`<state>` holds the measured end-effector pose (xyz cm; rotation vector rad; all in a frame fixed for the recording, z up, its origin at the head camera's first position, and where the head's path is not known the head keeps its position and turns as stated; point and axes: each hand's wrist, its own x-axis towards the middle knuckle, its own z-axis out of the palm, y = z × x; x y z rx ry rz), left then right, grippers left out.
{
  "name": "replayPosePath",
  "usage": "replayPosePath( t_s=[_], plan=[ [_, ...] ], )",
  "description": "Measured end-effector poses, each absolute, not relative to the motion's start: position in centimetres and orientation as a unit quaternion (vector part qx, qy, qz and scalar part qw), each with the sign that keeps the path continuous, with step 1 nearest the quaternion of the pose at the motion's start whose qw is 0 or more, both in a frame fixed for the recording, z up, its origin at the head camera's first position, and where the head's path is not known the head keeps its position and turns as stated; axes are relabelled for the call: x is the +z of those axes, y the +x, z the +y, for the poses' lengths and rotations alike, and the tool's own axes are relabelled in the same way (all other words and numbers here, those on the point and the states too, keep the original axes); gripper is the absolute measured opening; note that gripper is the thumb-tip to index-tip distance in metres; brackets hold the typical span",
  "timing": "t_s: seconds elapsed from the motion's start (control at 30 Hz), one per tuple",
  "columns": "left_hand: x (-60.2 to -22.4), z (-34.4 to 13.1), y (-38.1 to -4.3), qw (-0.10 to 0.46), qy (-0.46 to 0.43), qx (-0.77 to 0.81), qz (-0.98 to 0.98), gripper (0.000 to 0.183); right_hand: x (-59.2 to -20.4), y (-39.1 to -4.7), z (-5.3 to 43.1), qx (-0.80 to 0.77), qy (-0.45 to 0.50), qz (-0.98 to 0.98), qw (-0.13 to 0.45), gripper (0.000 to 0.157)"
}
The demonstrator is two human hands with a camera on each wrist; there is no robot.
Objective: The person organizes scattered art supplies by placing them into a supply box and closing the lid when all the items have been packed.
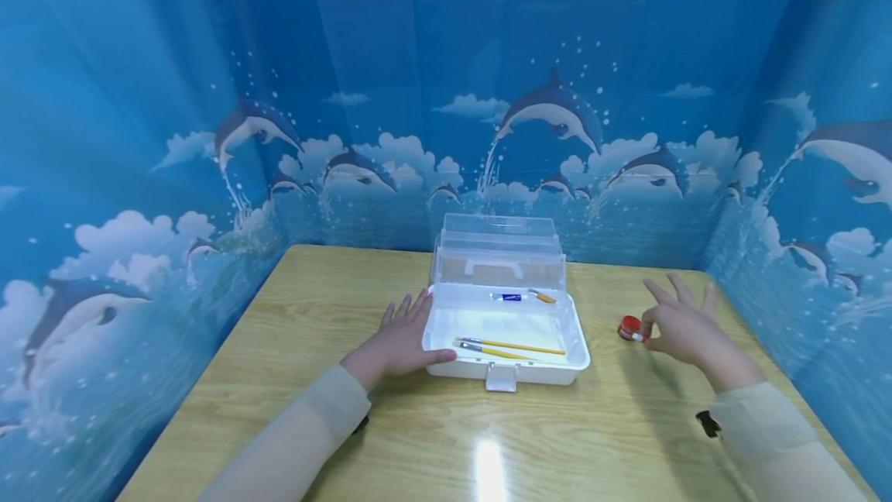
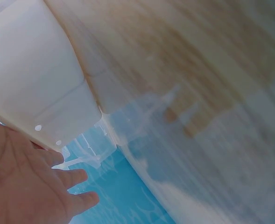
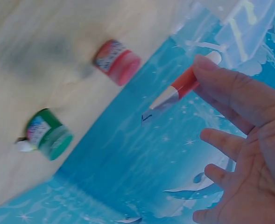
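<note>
A white plastic case (image 1: 463,369) stands on the table with its clear lid (image 1: 503,235) raised. Inside lie two yellow-handled paintbrushes (image 1: 516,346), a short blue brush (image 1: 509,297) and a short orange one (image 1: 543,297). My left hand (image 1: 400,339) rests against the case's left side, fingers extended and thumb over the front rim. To the right of the case, my right hand (image 1: 686,331) pinches a short red-handled paintbrush (image 3: 186,83) between thumb and index finger, other fingers spread. Its flat tip points away from the hand.
A red-lidded paint jar (image 1: 630,326) is on the table close to my right hand. The right wrist view also has a green paint jar (image 3: 48,134), near the table edge. Dolphin-printed blue curtains (image 1: 418,60) surround the wooden table (image 1: 334,285).
</note>
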<state>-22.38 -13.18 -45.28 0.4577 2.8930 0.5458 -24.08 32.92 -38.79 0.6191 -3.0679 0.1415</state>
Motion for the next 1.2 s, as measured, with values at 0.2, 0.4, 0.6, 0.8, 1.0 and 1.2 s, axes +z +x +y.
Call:
replayPosePath(
  t_s=[0.2, 0.4, 0.6, 0.8, 1.0, 1.2],
  plan=[
    [-45.3, -13.2, -22.4, 0.082, 0.153, 0.184, 0.968, 0.122, -37.4, -24.6, 31.5, 0.027, 0.191, -0.981, 0.004, 0.023],
    [-45.4, -13.2, -22.4, 0.080, 0.153, 0.182, 0.968, 0.121, -36.3, -25.0, 30.0, 0.041, 0.190, -0.981, -0.003, 0.021],
    [-45.6, -13.3, -22.5, 0.074, 0.156, 0.179, 0.968, 0.121, -35.7, -25.8, 28.5, 0.049, 0.182, -0.982, -0.005, 0.016],
    [-45.6, -13.2, -22.5, 0.078, 0.151, 0.182, 0.968, 0.122, -35.1, -26.5, 27.1, 0.060, 0.178, -0.982, 0.003, 0.016],
    [-45.5, -13.2, -22.4, 0.081, 0.148, 0.182, 0.969, 0.122, -34.4, -26.8, 25.5, 0.070, 0.177, -0.982, 0.010, 0.014],
    [-45.7, -13.2, -22.5, 0.080, 0.150, 0.181, 0.969, 0.121, -33.7, -27.2, 24.0, 0.077, 0.177, -0.981, 0.019, 0.010]
  ],
)
